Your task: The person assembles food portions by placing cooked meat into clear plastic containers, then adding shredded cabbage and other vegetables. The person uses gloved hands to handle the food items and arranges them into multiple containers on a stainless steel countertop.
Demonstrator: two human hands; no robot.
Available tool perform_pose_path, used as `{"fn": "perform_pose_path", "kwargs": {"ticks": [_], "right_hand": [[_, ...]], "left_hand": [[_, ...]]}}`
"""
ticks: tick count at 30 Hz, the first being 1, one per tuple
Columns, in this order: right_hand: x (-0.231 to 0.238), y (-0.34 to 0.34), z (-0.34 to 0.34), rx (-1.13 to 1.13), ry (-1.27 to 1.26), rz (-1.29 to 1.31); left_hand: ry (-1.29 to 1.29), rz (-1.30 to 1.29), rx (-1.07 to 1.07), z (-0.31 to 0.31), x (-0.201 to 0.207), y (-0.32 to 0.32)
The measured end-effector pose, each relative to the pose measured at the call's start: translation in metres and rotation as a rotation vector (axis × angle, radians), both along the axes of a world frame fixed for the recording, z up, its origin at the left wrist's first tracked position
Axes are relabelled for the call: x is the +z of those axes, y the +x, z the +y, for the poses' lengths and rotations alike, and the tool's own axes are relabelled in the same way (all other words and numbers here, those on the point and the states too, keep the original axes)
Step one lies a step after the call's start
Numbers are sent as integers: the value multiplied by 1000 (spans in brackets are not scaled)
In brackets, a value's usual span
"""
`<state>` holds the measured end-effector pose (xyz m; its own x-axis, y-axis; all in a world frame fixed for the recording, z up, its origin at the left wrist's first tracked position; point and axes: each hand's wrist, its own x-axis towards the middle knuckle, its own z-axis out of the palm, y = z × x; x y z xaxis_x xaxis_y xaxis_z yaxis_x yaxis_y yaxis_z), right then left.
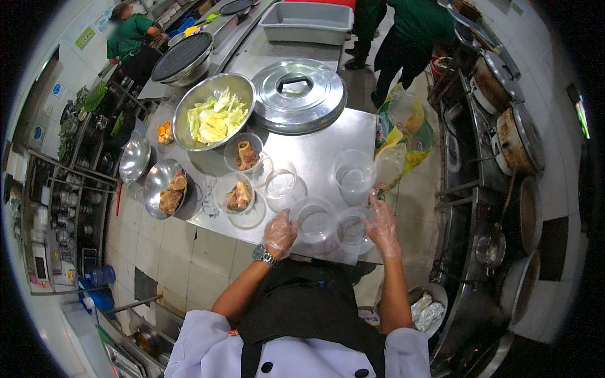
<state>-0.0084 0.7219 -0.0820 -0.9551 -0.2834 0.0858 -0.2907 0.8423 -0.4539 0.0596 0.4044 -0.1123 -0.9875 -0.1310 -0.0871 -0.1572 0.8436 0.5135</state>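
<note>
Both my hands wear clear plastic gloves. My left hand (279,233), fingers loosely bent, is at the left side of a clear plastic tub (315,220). Beside another clear tub (353,229) is my right hand (382,228), thumb and forefinger apart, the thumb near its rim. Two more clear tubs stand farther back, one on the left (280,183) and one on the right (352,175). To the left, a tub (220,200) holds a meaty bone (239,196), and a second bone (246,154) sits in a tub behind it.
Chopped cabbage fills a steel bowl (181,123) beside a large lidded pot (299,94). More meat lies in a steel bowl (152,195) at the left edge. A grey bin (305,33) stands at the back. Pots (520,135) line the right; co-workers stand beyond.
</note>
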Motion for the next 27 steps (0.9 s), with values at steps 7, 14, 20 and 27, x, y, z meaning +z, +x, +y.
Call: {"fn": "perform_pose_path", "kwargs": {"ticks": [7,14,20,27], "right_hand": [[-38,-40,-9,168,3,-39],[-54,-58,-12,211,10,43],[-65,-68,-40,182,29,134],[-64,-56,-75,180,-35,177]], "left_hand": [[42,108,61,-3,-10,1],[474,-246,380,-5,17,7],[378,-76,419,-44,-6,65],[740,-139,730,-72,0,96]]}}
